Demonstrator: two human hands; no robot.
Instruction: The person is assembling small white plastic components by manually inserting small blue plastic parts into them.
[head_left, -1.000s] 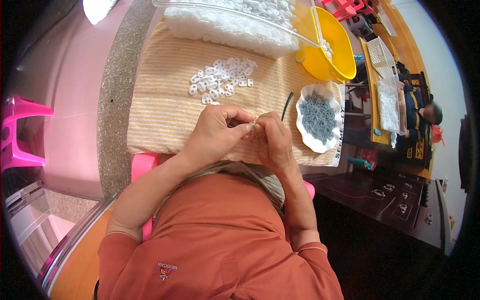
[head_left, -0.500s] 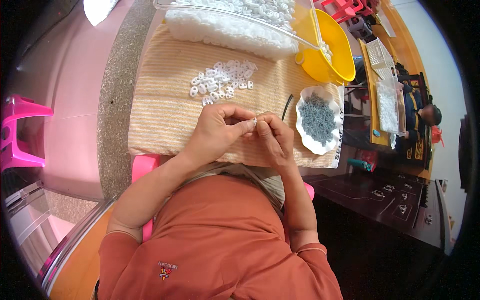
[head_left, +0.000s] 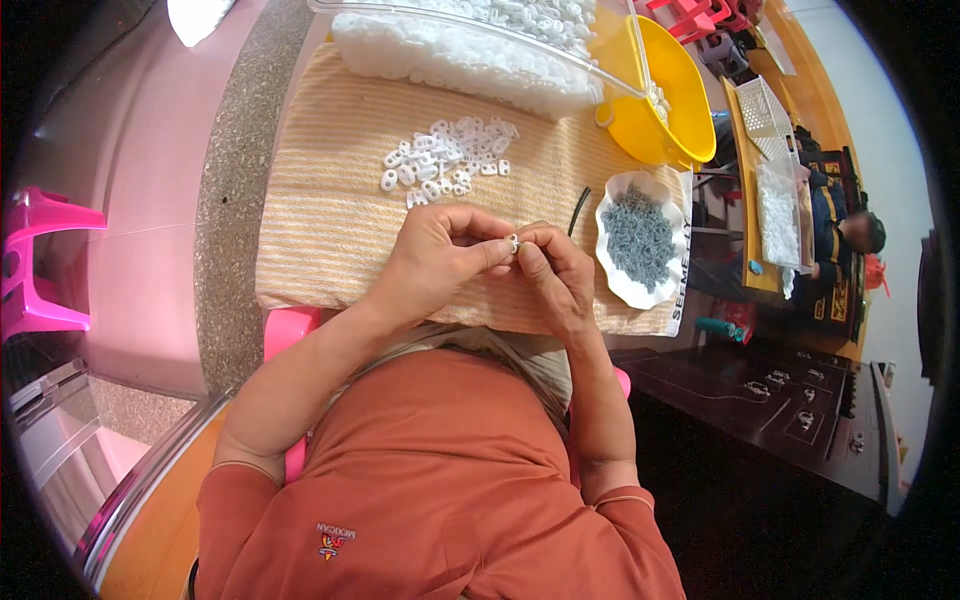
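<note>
Just above the cloth's near part, my left hand [head_left: 436, 254] pinches a small white plastic piece [head_left: 514, 243] between thumb and forefinger. My right hand [head_left: 562, 275] meets it from the other side, its thumb and forefinger pressed together at the piece. Whatever the right fingertips hold is too small to make out. Beyond my left hand lies a loose pile of white oval plastic pieces with holes [head_left: 452, 150]. Right of my right hand, a white scalloped dish [head_left: 610, 272] holds many small dark grey pieces [head_left: 640, 235]. A thin black stick-like item [head_left: 579, 211] lies between hand and dish.
A clear plastic bin [head_left: 470, 27] full of white pieces stands at the table's far side. Beside it is a yellow basin [head_left: 695, 115]. Striped cloth [head_left: 330, 200] covers the table. A pink stool [head_left: 45, 265] stands left; another person [head_left: 850, 232] sits far right.
Both hands stay together in nearly the same place. The white piece has turned slightly and shows more between the fingertips.
</note>
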